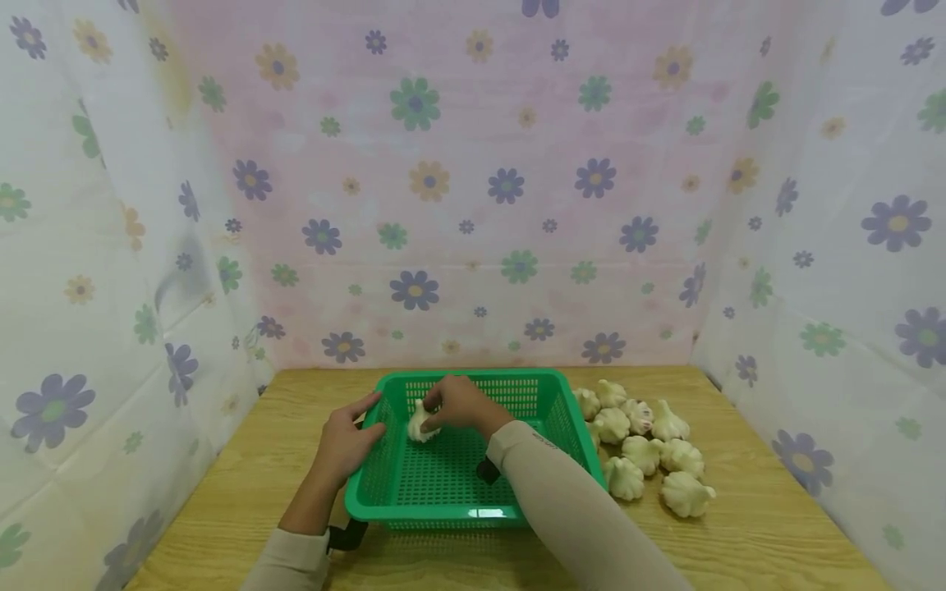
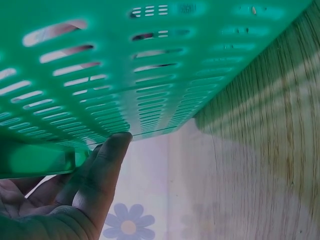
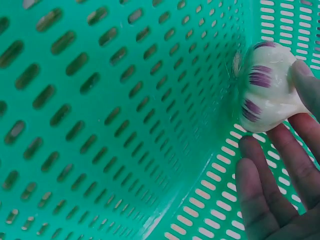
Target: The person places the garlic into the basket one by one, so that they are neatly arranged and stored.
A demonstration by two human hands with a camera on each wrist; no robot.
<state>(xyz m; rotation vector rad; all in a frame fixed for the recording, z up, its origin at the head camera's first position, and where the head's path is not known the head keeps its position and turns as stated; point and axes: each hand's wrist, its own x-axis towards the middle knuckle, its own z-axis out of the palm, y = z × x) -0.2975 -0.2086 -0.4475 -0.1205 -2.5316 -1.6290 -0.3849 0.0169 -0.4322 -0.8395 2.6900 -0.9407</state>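
Note:
A white garlic bulb [image 3: 270,85] with purple streaks stands at the left end inside the green plastic basket [image 1: 476,513]. My right hand [image 1: 460,404] reaches into the basket and pinches that bulb between thumb and fingers, its base low against the basket floor. On the left, my left hand [image 1: 347,439] grips the basket's left rim, thumb over the top edge. In the left wrist view, its fingers [image 2: 102,180] lie along the outside of the slotted wall, under the rim.
Several more garlic bulbs [image 1: 641,451] lie in a pile on the wooden table [image 1: 769,509], just right of the basket. A flower-patterned cloth [image 1: 473,205] hangs behind the table and along both sides. Dark wrist straps show at both sleeves.

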